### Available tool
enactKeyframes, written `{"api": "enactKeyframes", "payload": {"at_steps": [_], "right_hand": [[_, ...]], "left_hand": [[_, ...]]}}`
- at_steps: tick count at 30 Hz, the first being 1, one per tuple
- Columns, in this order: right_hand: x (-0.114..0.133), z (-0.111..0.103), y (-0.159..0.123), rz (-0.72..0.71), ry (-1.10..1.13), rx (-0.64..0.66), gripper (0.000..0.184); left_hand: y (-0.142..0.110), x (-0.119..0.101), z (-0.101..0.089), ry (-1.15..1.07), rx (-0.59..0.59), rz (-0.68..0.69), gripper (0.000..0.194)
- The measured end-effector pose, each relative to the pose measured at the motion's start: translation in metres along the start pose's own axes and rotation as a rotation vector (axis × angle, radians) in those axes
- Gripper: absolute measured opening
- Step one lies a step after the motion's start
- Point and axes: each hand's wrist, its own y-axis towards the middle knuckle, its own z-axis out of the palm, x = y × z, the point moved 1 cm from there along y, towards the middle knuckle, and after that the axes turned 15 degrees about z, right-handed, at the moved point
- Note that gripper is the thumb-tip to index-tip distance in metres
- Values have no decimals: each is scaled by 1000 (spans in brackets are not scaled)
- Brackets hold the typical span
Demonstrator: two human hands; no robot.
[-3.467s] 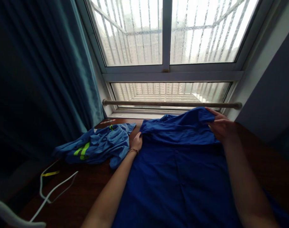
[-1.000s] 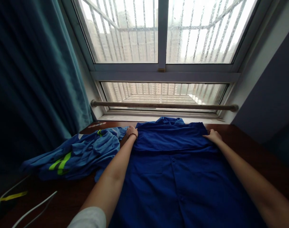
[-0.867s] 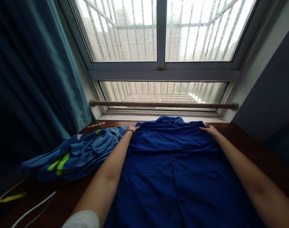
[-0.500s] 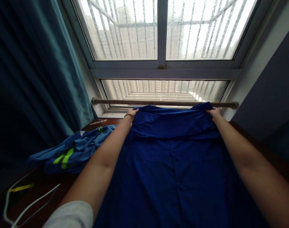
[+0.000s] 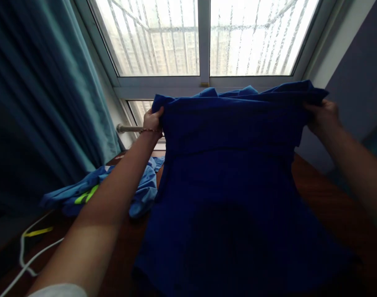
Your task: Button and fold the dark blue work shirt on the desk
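A large deep-blue garment hangs spread between my two hands, its top edge folded over and raised in front of the window. My left hand is closed on the upper left corner, thumb on the near side. My right hand grips the upper right side, its fingers partly behind the cloth. The lower part falls towards me in deep shadow, so its exact kind is hard to make out. Left of it, a crumpled lighter-blue garment with bright green stripes lies on the brown wooden surface, partly hidden by my left forearm.
Behind the cloth stands a barred window, with a horizontal rail low across it. A teal curtain hangs at left. A white cable with a yellow tag lies at lower left on the wooden surface.
Both hands have lifted the deep-blue garment's top edge from rail height to well above it and spread further apart. More of the lighter-blue garment and the wooden surface now shows.
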Motion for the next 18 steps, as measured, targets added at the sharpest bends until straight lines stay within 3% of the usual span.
{"api": "enactKeyframes", "payload": {"at_steps": [3, 6, 8, 10, 11, 12, 14, 18], "right_hand": [[-19, -37, -69, 101, -113, 1, 58], [-62, -89, -150, 379, -425, -106, 57], [-92, -124, -206, 514, -595, 41, 49], [-115, -151, -257, 601, -710, 256, 29], [-121, -160, -279, 654, -741, 470, 24], [-124, -167, -297, 629, -769, 563, 25], [-118, -171, -322, 526, -868, 628, 43], [-89, -146, -339, 68, -1136, 543, 81]], "left_hand": [[-76, -24, -34, -7, 10, -61, 33], [-165, -50, -91, 127, 188, -193, 34], [-217, -68, -137, 323, 416, -264, 31], [-257, -87, -178, 525, 814, -281, 28], [-271, -96, -194, 605, 984, -221, 28], [-283, -105, -205, 668, 1195, -158, 31], [-298, -122, -214, 811, 1415, 12, 44], [-307, -144, -204, 1019, 1561, 303, 63]]}}
